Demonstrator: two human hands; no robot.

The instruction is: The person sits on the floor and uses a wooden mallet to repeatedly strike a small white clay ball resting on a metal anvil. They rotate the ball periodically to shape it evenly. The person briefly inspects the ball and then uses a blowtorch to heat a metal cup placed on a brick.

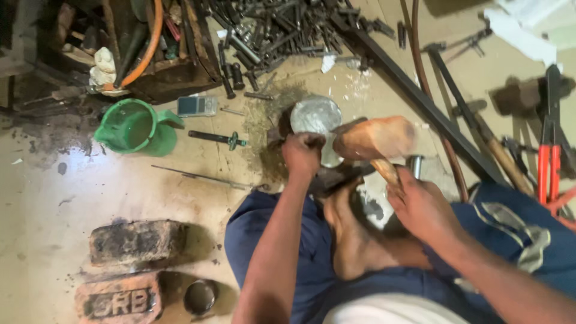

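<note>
I sit on the floor with my bare foot (354, 240) tucked in front of me. My left hand (303, 153) is closed in a fist on a small piece that I cannot make out. It is held against a round shiny metal block (316, 114) on the floor. My right hand (420, 204) grips the wooden handle (384, 171) of a mallet. Its brown wooden head (375, 138) hovers just right of my left fist, beside the block.
A green jug (135, 126) stands at the left, with two bricks (135, 240) and a small metal bowl (200, 296) nearer me. A heap of bolts (282, 30), a wooden tool box (150, 48), a long dark bar (420, 96), a hammer (498, 150) and red-handled cutters (549, 162) lie around.
</note>
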